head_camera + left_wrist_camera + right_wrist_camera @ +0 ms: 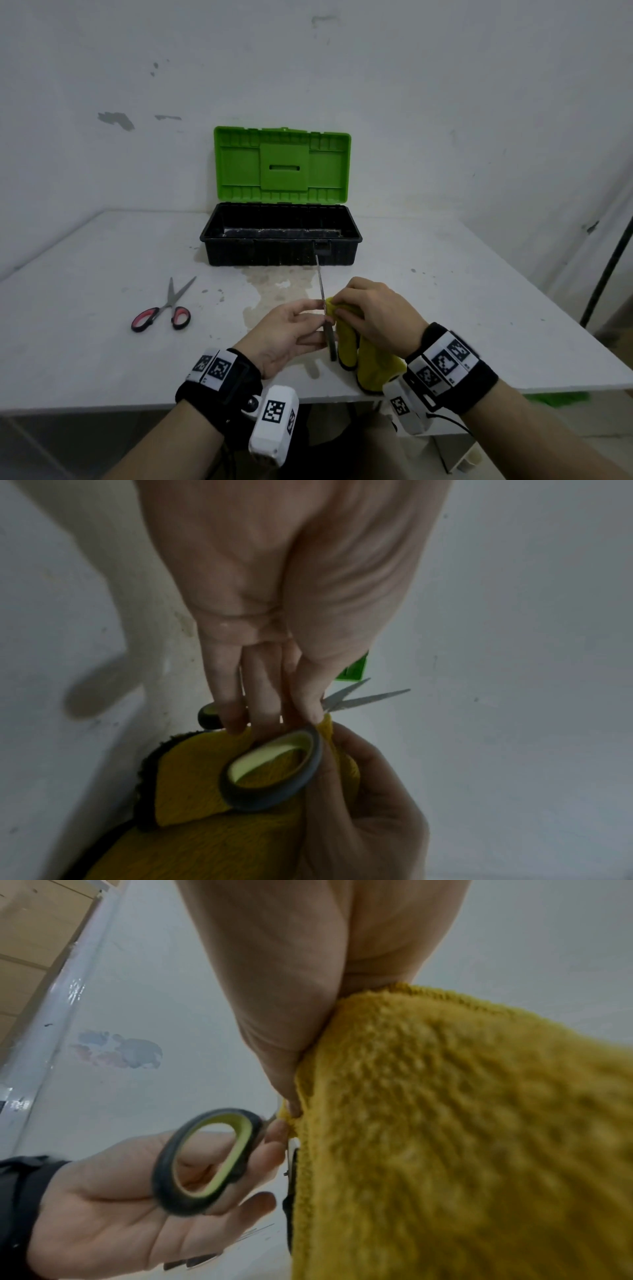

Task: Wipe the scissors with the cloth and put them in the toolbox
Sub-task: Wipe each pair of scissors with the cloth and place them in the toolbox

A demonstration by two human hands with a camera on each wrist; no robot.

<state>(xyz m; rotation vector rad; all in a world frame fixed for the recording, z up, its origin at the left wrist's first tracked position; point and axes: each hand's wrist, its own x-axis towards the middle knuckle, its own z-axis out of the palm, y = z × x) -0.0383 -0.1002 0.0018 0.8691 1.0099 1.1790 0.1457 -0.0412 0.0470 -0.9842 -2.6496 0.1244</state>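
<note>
Over at the left of the head view, a second pair of scissors, red-handled, lies flat on the white table, blades parted in a narrow V. Moving to the centre: the left hand is palm up, fingers curled loosely round the grey-handled scissors, holding them on edge just where blade meets handle, and the thin steel blade points up the frame toward the toolbox. From the right wrist camera the oval handle loop, dark rubbery grey with a pale yellow-green lining, sits across those fingertips. Right against the blade comes the right hand, knuckles up, thumb and fingers pinching the fluffy yellow cloth onto the metal; the rest hangs in dark-edged folds down to the table. Top centre, the black box stands open, ribbed green lid upright against the wall.
</note>
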